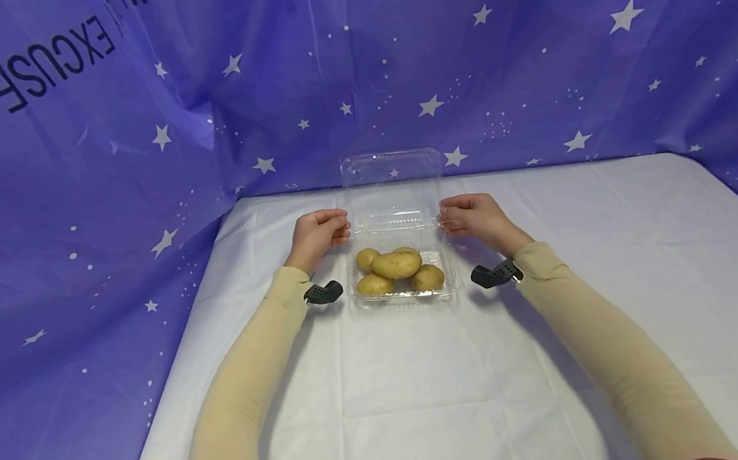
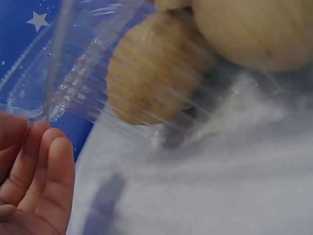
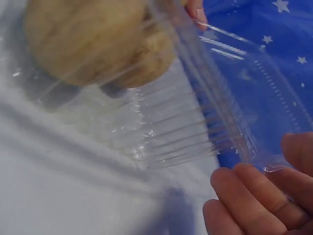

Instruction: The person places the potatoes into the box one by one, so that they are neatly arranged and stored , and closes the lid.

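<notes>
A clear plastic clamshell container (image 1: pixel 406 298) stands on the white table with its lid (image 1: pixel 394 189) raised at the back. Several yellow potatoes (image 1: pixel 396 265) lie inside, one on top of the others. At the left end of the hinge side, my left hand (image 1: pixel 320 237) pinches the edge of the lid between thumb and fingertips. My right hand (image 1: pixel 479 220) pinches the matching right edge. Up close in the right wrist view, a lid corner (image 3: pixel 274 165) sits between the thumb and fingers. Ribbed clear walls show in front of a potato (image 2: pixel 151 73) in the left wrist view.
A white cloth (image 1: pixel 405 423) covers the table. Purple sheeting with white stars (image 1: pixel 391 68) hangs behind the table and along its left side. Each wrist carries a black camera mount (image 1: pixel 324 293), close to the container's sides.
</notes>
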Tool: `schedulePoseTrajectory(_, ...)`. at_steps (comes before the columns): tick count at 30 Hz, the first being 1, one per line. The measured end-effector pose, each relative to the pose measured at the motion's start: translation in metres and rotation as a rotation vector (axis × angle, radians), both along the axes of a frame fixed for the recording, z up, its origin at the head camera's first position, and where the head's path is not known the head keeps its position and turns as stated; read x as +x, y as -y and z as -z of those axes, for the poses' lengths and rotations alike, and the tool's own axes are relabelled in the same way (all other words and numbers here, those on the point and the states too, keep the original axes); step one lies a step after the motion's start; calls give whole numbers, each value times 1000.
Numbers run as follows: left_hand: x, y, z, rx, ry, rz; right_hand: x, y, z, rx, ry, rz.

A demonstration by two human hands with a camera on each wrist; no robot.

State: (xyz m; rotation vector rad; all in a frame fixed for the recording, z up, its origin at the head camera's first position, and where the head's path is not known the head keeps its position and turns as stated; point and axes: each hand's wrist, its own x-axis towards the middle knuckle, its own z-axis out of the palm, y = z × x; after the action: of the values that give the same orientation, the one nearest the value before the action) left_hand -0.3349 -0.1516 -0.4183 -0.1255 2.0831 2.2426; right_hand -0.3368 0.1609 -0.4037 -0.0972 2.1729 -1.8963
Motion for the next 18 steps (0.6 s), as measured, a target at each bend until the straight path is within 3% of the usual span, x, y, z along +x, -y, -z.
schedulePoseTrajectory(7, 11, 1, -7, -43, -35, 8, 12, -5, -15, 173, -150, -27)
schedulePoseTrajectory(12, 17, 1, -14, -131, -62, -8, 19, -6, -25, 248, -195, -21)
schedulePoseTrajectory(18, 25, 0, -28, -254, -183, -48, 26, -11, -30, 278, -250, -13)
